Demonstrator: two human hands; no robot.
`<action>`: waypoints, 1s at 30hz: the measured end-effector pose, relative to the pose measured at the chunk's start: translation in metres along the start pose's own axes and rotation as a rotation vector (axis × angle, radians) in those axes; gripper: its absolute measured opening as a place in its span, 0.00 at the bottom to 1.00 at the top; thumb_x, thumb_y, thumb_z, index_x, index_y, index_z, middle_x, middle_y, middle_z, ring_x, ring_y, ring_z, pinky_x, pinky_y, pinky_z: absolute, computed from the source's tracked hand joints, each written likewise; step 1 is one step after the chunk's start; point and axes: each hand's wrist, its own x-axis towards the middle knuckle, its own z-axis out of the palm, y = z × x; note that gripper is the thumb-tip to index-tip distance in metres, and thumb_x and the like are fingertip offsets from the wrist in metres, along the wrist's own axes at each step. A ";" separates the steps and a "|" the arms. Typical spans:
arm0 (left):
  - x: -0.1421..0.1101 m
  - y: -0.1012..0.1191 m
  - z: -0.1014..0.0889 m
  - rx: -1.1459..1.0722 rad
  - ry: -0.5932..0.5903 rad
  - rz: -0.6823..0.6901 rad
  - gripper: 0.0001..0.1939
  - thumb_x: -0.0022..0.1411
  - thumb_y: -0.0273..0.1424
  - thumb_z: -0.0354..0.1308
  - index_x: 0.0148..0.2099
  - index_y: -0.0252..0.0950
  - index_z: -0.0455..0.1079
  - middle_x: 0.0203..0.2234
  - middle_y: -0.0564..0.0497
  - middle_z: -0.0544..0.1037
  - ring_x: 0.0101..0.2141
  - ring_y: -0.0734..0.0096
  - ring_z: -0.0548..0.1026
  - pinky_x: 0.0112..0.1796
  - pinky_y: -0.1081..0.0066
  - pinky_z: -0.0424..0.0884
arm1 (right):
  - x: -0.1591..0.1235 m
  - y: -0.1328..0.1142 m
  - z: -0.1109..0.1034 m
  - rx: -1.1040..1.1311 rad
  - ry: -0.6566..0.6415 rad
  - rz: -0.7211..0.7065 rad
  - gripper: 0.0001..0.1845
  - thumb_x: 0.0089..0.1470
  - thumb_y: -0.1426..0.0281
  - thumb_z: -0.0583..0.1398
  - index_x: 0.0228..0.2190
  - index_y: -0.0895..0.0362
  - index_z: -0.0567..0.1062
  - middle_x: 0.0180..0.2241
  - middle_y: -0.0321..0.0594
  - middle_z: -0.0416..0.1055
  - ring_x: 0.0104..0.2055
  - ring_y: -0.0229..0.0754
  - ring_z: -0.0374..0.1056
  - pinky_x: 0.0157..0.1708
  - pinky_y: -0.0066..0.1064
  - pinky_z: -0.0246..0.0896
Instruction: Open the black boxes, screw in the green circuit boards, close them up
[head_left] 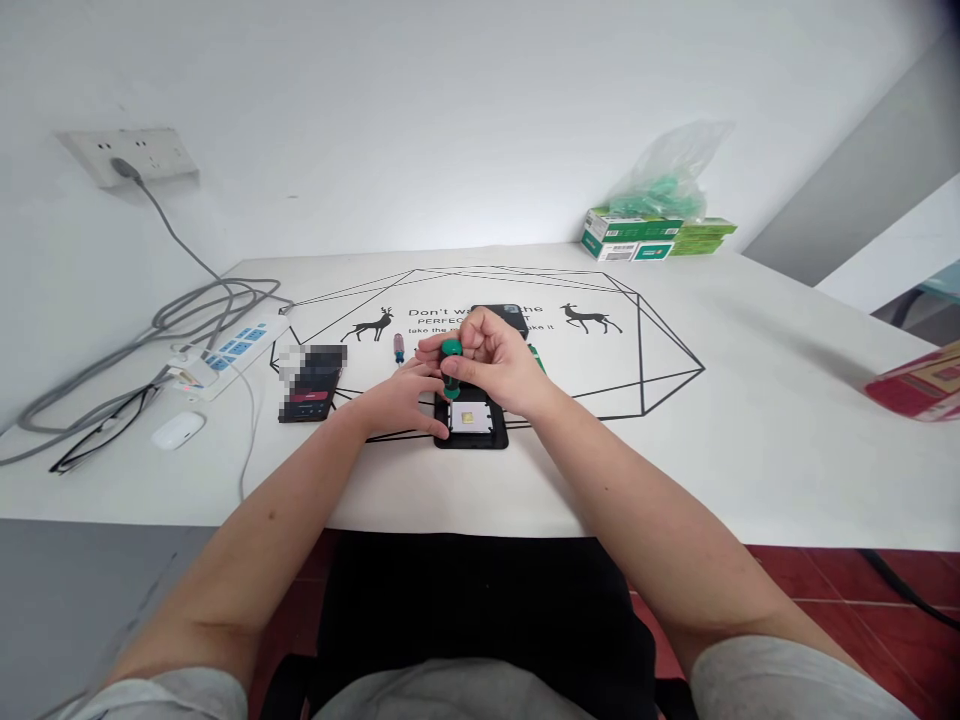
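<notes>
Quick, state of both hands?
Left hand: thumb at the black case's left edge; whether it grips cannot be told.
Right hand: closed on the green-and-black screwdriver.

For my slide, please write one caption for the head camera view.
Right hand holds a green screwdriver upright over a black device; left hand steadies it.

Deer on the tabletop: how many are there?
2. One deer is printed left of the lettering, the other deer right of it. More could be hidden under the left hand, right hand or objects.
</notes>
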 end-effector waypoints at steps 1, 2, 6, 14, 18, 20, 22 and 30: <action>0.001 -0.001 0.000 0.001 0.003 0.013 0.25 0.51 0.47 0.81 0.49 0.44 0.83 0.64 0.45 0.73 0.70 0.37 0.62 0.69 0.42 0.64 | 0.000 0.000 -0.001 0.011 -0.020 0.004 0.20 0.60 0.61 0.73 0.40 0.49 0.66 0.45 0.38 0.83 0.50 0.43 0.82 0.51 0.40 0.79; 0.001 -0.002 0.000 0.005 0.006 0.027 0.25 0.51 0.47 0.81 0.49 0.44 0.83 0.63 0.45 0.74 0.70 0.37 0.61 0.70 0.42 0.63 | 0.000 0.001 -0.002 0.013 -0.036 0.003 0.18 0.62 0.60 0.71 0.43 0.49 0.67 0.46 0.38 0.83 0.53 0.44 0.81 0.55 0.43 0.78; 0.003 -0.007 0.002 0.016 0.009 0.052 0.25 0.50 0.48 0.81 0.48 0.44 0.83 0.61 0.45 0.75 0.69 0.39 0.61 0.71 0.42 0.60 | 0.001 0.002 -0.008 -0.146 -0.050 -0.040 0.17 0.66 0.53 0.66 0.48 0.49 0.75 0.56 0.43 0.77 0.57 0.46 0.77 0.53 0.41 0.78; 0.002 -0.004 0.000 0.025 -0.003 0.018 0.26 0.50 0.50 0.80 0.48 0.44 0.84 0.58 0.45 0.76 0.69 0.40 0.62 0.71 0.44 0.61 | 0.004 -0.002 -0.010 -0.359 -0.039 -0.224 0.15 0.74 0.56 0.57 0.45 0.49 0.81 0.47 0.40 0.77 0.42 0.39 0.74 0.42 0.35 0.76; 0.002 -0.001 -0.002 0.033 -0.004 0.024 0.24 0.52 0.48 0.79 0.48 0.45 0.83 0.63 0.47 0.74 0.71 0.39 0.59 0.72 0.43 0.58 | 0.001 -0.007 -0.006 -0.137 -0.053 -0.087 0.10 0.68 0.59 0.63 0.41 0.52 0.81 0.44 0.41 0.81 0.44 0.42 0.78 0.39 0.34 0.78; 0.002 0.000 -0.002 0.034 -0.003 0.019 0.24 0.51 0.48 0.79 0.48 0.45 0.84 0.66 0.48 0.73 0.71 0.38 0.59 0.72 0.43 0.58 | 0.000 -0.010 -0.005 -0.046 -0.070 -0.038 0.09 0.63 0.62 0.67 0.40 0.54 0.79 0.46 0.42 0.83 0.47 0.44 0.81 0.44 0.38 0.81; 0.001 0.000 -0.002 0.020 -0.007 0.008 0.23 0.51 0.48 0.79 0.47 0.45 0.84 0.66 0.48 0.72 0.70 0.37 0.62 0.71 0.42 0.61 | 0.000 -0.010 -0.004 -0.014 -0.072 -0.014 0.13 0.58 0.64 0.72 0.38 0.54 0.76 0.49 0.43 0.84 0.49 0.46 0.82 0.49 0.41 0.81; 0.001 -0.002 -0.002 0.028 -0.010 -0.010 0.26 0.51 0.48 0.80 0.49 0.44 0.83 0.64 0.45 0.74 0.70 0.36 0.61 0.69 0.41 0.64 | 0.001 -0.008 -0.003 0.038 -0.128 0.059 0.19 0.62 0.58 0.72 0.43 0.49 0.69 0.56 0.41 0.82 0.65 0.48 0.76 0.66 0.51 0.72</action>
